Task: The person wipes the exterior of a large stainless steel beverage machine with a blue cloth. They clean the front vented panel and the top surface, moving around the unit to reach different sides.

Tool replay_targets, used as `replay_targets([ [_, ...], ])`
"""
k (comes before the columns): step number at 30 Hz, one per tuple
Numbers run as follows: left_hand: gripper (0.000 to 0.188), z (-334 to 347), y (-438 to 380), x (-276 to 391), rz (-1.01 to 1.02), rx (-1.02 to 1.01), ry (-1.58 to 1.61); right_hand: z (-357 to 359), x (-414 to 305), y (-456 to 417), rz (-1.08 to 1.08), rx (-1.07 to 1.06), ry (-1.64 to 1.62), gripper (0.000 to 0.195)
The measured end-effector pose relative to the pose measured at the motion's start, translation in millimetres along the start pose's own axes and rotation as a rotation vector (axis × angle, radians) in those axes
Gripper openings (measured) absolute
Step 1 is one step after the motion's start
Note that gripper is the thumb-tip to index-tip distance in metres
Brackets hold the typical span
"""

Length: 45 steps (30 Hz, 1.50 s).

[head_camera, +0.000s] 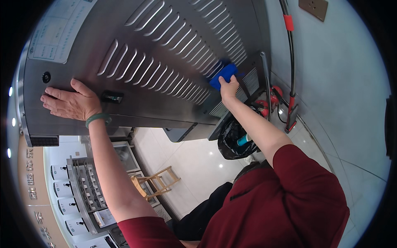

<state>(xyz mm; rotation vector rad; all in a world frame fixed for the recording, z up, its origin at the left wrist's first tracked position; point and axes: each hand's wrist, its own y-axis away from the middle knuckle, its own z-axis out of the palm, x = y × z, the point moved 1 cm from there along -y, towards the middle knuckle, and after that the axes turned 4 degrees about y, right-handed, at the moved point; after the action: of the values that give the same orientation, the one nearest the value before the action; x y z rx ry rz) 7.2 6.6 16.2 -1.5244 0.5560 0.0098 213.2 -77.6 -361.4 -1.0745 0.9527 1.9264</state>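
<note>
A large stainless steel cabinet panel (149, 102) with rows of slanted vent louvres (161, 73) stands before me. My left hand (73, 100), a green bangle (98, 119) at its wrist, lies flat on the panel between a round lock (46, 77) and a recessed black latch (112, 97). Nothing is in that hand. My right hand (229, 88) grips a blue cloth (224, 76), which is pressed to the panel at the far end of the louvres. Part of the cloth is hidden by my fingers.
A bin with a black liner (231, 136) stands below my right forearm. Red-marked poles (291, 62) lean by the pale wall, near red fire extinguishers (263, 107). A wooden high chair (156, 183) stands on the tiled floor, beside a counter with several white dispensers (66, 189).
</note>
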Motion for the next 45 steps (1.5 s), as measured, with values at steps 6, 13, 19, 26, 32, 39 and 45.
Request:
replay_targets([
  [6,0.08,1,-1,0,0.012,0.009,-0.006,-13,41,27,0.107,-0.195,0.051,0.014],
  [13,0.079,-3,0,1,0.003,-0.001,-0.01,-11,18,-9,0.061,0.022,0.034,0.009],
  [19,0.079,1,-4,5,0.013,0.0,-0.002,-8,43,20,0.12,-0.165,0.187,0.014],
  [26,0.08,-3,-1,-1,0.007,-0.018,-0.011,-8,13,1,0.129,-0.021,0.042,0.011],
  [32,0.081,0,-1,4,-0.01,-0.024,0.007,-19,37,22,0.136,-0.222,0.15,0.015],
  [39,0.082,-3,1,-1,0.008,-0.013,0.003,-25,11,-16,0.194,-0.017,0.114,0.024],
  [45,0.08,-1,-3,5,0.013,0.007,0.028,-14,46,19,0.141,-0.134,0.192,0.019],
])
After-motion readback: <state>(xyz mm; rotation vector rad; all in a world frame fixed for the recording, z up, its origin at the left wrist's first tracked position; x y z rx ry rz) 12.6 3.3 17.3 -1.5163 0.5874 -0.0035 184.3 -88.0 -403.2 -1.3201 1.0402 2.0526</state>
